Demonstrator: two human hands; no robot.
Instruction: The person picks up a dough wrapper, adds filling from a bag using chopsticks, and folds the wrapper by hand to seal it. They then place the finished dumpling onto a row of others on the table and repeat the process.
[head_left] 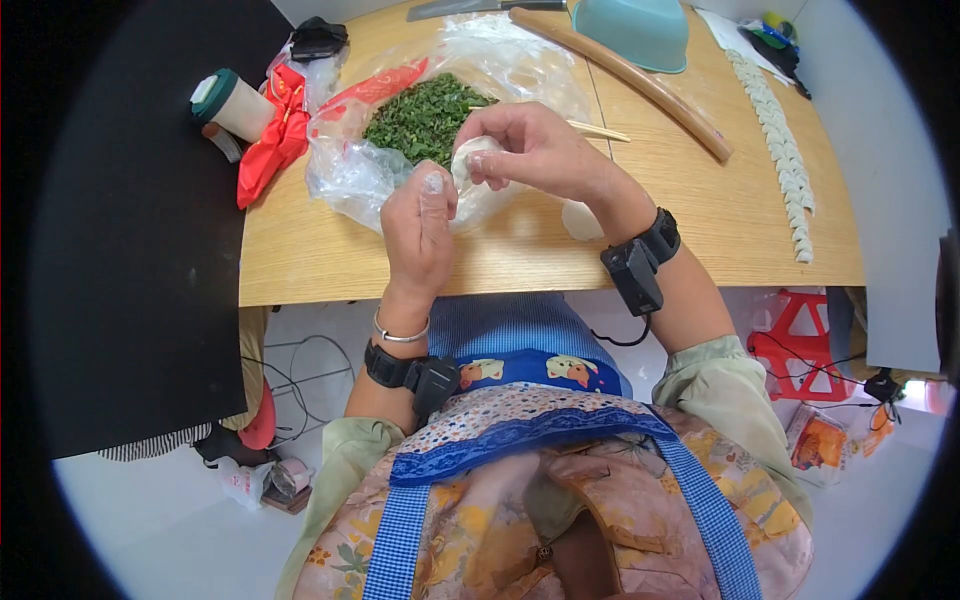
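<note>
Both my hands are raised over the near side of the table, in front of a pile of chopped green filling [420, 115] in a clear plastic bag [365, 180]. A pale dumpling [472, 158] is pinched between the thumb and fingers of my right hand [540, 150]. My left hand [420, 225] is closed at the dumpling's left edge, its thumb white with flour. Its curled fingers are partly hidden. A round dough wrapper [581, 221] lies under my right wrist. Chopsticks [602, 131] show behind my right hand.
Rows of folded dumplings [775, 140] line the table's right side. A wooden rolling pin [640, 78] lies diagonally beside a teal bowl [635, 35]. At the back is a knife [455, 8]. A cup with a green lid [235, 105] and red plastic [280, 140] are at left.
</note>
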